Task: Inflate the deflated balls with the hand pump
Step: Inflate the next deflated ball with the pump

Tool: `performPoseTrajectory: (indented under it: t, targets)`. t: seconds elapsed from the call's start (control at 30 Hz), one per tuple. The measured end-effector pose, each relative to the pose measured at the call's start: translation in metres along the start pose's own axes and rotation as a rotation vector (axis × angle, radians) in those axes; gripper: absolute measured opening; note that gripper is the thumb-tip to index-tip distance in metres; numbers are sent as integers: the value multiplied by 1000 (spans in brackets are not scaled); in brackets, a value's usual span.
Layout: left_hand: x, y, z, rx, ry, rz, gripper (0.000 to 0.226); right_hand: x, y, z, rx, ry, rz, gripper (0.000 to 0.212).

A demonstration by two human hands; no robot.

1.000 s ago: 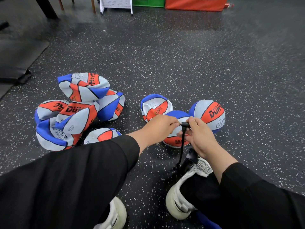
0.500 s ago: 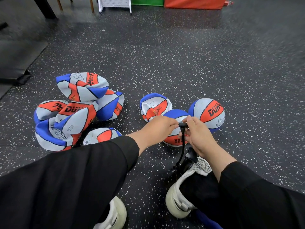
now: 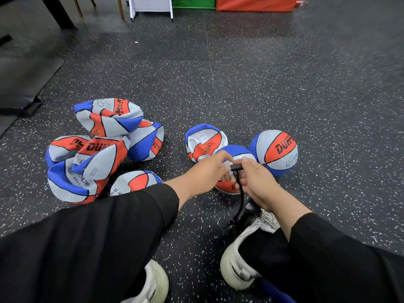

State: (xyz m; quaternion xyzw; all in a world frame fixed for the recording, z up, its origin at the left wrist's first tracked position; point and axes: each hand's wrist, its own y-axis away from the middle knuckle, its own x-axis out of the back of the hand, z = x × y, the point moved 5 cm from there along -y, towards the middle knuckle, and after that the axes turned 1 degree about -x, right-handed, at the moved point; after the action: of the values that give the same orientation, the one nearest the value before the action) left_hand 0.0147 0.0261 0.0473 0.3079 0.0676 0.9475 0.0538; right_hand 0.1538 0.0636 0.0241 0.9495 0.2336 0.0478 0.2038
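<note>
A partly flat red, blue and grey ball (image 3: 237, 150) lies on the floor in front of me. My left hand (image 3: 207, 169) grips its near side with curled fingers. My right hand (image 3: 259, 184) pinches the black hose end (image 3: 236, 167) of the hand pump against the ball. The black hose (image 3: 240, 204) runs down to the pump body (image 3: 251, 212) by my right shoe. A round, inflated ball (image 3: 275, 152) sits just right of it. A crumpled flat ball (image 3: 204, 142) lies just left.
A heap of several deflated balls (image 3: 91, 154) lies at the left on the speckled black floor (image 3: 284, 84). My white shoes (image 3: 240, 254) and black-clad legs fill the foreground. A black mat (image 3: 24, 82) is far left. Orange (image 3: 255, 4) and green pads and a white stand (image 3: 150, 6) line the back.
Both hands stay on the ball and hose end with only slight shifts. The view has tilted a little.
</note>
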Motion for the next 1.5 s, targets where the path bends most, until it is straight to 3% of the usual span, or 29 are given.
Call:
performPoseTrajectory:
  t: [0.07, 0.2, 0.4, 0.5, 0.63, 0.73, 0.83, 0.97, 1.03, 1.17, 1.37, 1.5]
  targets:
    - [2, -1, 0, 26, -1, 33, 13, 3, -2, 2, -21, -104, 36, 43]
    - [4, -7, 0, 45, -52, 44, 33, 8, -4, 2, -100, -265, 62, 35]
    - [7, -5, 2, 71, 54, 58, 37, 4, 3, -1, -152, -432, -62, 23]
    - [10, -4, -5, 128, 117, 72, 35, 1, 5, 1, -181, -420, -134, 34]
    - [5, -3, -15, 158, 278, 57, 33, 0, 0, 6, -221, -441, -130, 51]
    - [-1, -2, -19, 212, 426, 45, 29, -4, 4, 1, -210, -468, -167, 37]
    - [-6, -2, -23, 287, 555, 51, 27, -6, 9, -2, -187, -493, -202, 36]
    - [-9, 1, -24, 334, 649, 36, 30, -1, 8, 3, -171, -226, -105, 30]
    - [-10, 1, -22, 346, 646, 59, 30, 8, 1, 6, -113, -68, 48, 30]
    - [-20, 2, -20, 436, 706, 139, 28, 23, -5, 1, -26, -29, 322, 43]
    - [-33, -3, -6, 435, 809, 197, 27, 37, 1, -3, -128, 232, 441, 68]
    - [-35, -8, -3, 420, 884, 215, 27, 36, 7, 3, -281, 48, 271, 79]
